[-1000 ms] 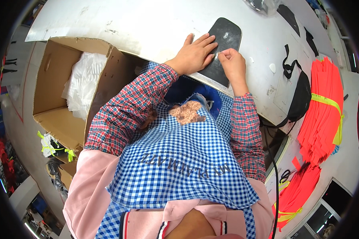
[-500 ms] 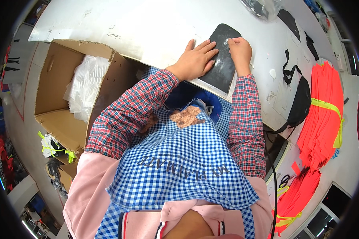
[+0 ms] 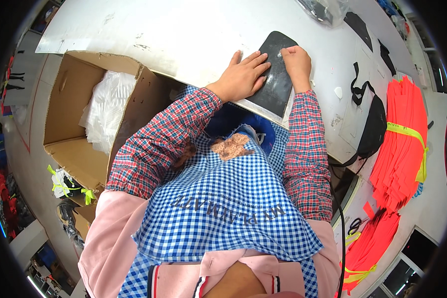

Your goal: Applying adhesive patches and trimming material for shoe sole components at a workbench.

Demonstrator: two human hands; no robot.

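A flat black panel (image 3: 275, 92) with rounded far corners lies on the white table near its front edge. My left hand (image 3: 239, 77) is spread flat, palm down, with its fingertips resting on the panel's left edge. On the panel's upper right part sits my right hand (image 3: 299, 65), fingers curled into a pinch. A small whitish bit shows by its fingertips; what the fingers hold, if anything, is too small to make out. Checked sleeves cover both forearms.
An open cardboard box (image 3: 59, 124) with clear plastic bags (image 3: 109, 109) stands at the left. On the right are a black strapped pouch (image 3: 375, 124) and bundled bright orange-red fabric (image 3: 402, 144). Scissors (image 3: 354, 226) lie lower right. A plastic-wrapped item (image 3: 323, 10) sits at the far edge.
My right hand has shifted slightly left over the panel, its fingers more curled. The left hand keeps nearly the same place.
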